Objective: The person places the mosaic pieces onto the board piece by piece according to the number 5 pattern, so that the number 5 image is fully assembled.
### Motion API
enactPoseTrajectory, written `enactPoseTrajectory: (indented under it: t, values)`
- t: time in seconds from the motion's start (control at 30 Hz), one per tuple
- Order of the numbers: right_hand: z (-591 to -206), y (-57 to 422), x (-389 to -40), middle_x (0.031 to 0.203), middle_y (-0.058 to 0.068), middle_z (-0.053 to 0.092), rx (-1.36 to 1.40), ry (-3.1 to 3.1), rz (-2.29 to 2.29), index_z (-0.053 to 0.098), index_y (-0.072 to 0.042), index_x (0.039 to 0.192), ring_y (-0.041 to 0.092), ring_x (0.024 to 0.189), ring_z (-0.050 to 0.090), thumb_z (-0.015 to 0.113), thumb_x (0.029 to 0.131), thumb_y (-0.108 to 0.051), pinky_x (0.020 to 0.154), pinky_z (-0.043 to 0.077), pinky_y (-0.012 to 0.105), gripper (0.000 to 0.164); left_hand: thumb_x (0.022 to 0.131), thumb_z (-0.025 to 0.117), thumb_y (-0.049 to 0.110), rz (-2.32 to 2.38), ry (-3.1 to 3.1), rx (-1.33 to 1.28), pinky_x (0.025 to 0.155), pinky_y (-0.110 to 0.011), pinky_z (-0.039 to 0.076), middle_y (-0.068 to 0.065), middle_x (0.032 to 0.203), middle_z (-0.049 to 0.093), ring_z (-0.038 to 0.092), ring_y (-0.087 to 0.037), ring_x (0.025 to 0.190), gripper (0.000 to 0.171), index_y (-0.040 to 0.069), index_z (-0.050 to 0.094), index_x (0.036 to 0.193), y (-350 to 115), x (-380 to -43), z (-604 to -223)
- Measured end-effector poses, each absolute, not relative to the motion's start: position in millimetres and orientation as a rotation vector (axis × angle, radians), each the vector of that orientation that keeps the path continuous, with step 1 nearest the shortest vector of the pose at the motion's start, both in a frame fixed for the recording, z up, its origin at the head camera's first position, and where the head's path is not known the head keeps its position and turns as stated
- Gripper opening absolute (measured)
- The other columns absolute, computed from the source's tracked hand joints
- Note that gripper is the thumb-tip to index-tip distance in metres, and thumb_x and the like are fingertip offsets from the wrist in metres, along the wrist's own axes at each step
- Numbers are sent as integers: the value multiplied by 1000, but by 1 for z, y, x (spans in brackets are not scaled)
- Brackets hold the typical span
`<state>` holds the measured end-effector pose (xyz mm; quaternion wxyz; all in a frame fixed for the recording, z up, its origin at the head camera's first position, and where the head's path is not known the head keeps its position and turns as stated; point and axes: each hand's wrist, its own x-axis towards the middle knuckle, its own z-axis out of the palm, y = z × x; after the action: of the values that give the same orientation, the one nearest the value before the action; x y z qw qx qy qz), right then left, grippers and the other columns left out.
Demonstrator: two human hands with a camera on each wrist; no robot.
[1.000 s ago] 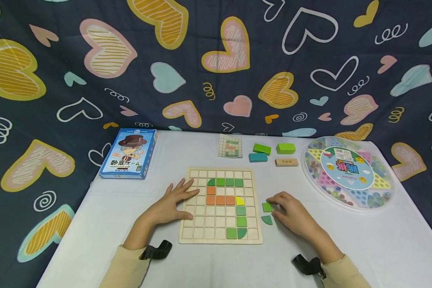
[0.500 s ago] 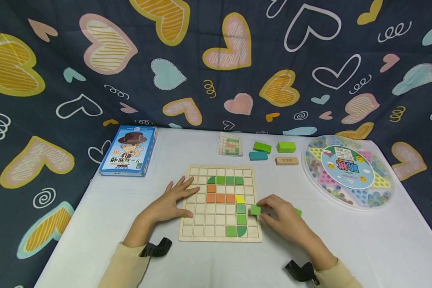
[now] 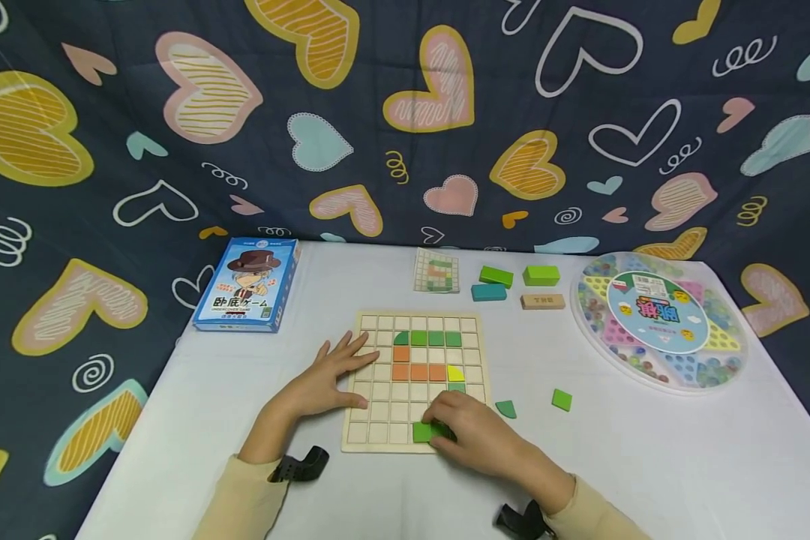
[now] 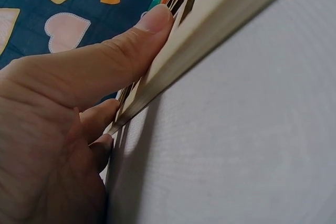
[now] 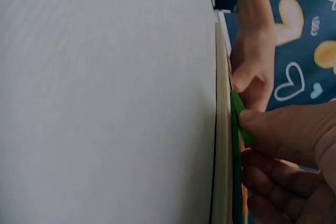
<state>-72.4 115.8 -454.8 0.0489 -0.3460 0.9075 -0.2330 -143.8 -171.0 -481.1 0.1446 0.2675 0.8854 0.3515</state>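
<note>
A wooden grid board lies mid-table, with green, orange and yellow tiles set in some of its squares. My left hand rests on its left edge, fingers spread; in the left wrist view the thumb lies on the rim. Over the bottom row, my right hand pinches a green square tile. In the right wrist view that tile is tilted under the thumb. My right hand hides some lower right squares. Right of the board lie a dark green quarter-round tile and a light green square tile.
Behind the board lie a pattern card, green blocks, a teal block and a wooden block. A blue game box is at back left. A round marble game set is at right.
My right hand has carried the green square tile from beside the board leftward and nearer, over the bottom row. Another green square tile, partly hidden before, now shows fully. My left hand has stayed put.
</note>
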Motion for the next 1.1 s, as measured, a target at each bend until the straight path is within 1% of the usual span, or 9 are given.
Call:
enactPoseTrajectory:
  t: [0.23,0.4,0.53,0.63,0.73,0.83,0.93,1.1]
  values:
    - [-456,111,-73,102,-8,60,-1080,2758,-736,68,-17,102,6,96,56,70,84,-19,83,52,25,18,71,79,39,999,2559,764,116,-56,-7,-8,158,18,2,-33,147,81,18,46,142,-171,-145,-481]
    - [-452,120,-72,106,-8,59,-1004,2761,-768,67,-17,106,5,97,55,71,84,-23,83,51,27,23,71,79,39,995,2562,767,116,-56,-6,-8,158,18,2,-33,147,81,19,46,142,-171,-145,-482]
    - [-449,141,-73,109,-9,60,-873,2810,-821,66,-17,110,5,99,55,73,82,-24,85,52,29,29,71,79,39,996,2558,771,116,-56,-7,-8,158,18,1,-33,147,81,19,45,142,-171,-145,-483]
    - [-450,165,-75,109,-10,61,-736,2862,-849,66,-17,111,6,101,58,75,80,-22,86,52,32,32,71,79,39,995,2557,767,116,-56,-7,-8,158,17,1,-32,147,81,19,45,142,-171,-145,-482]
    - [-451,188,-75,109,-8,63,-595,2897,-834,66,-15,112,10,105,60,77,79,-19,90,52,35,35,71,79,39,992,2555,762,115,-56,-7,-8,158,17,1,-33,147,81,19,45,142,-171,-145,-480]
    - [-453,205,-76,112,-5,63,-521,2899,-787,66,-14,113,16,108,60,76,78,-16,92,51,39,37,71,79,40,990,2552,753,116,-56,-7,-8,159,17,1,-33,147,81,19,46,142,-171,-144,-479]
    - [-456,213,-76,111,-4,62,-514,2892,-754,67,-14,110,17,107,60,75,79,-12,90,52,40,32,71,79,39,997,2548,746,115,-56,-8,-8,159,17,1,-33,147,81,19,46,142,-171,-144,-478]
    - [-458,214,-76,103,-6,61,-509,2916,-709,68,-17,100,14,99,61,73,80,-11,84,53,37,21,71,79,38,1012,2541,755,115,-57,-8,-9,158,17,1,-33,147,81,18,46,142,-170,-144,-480]
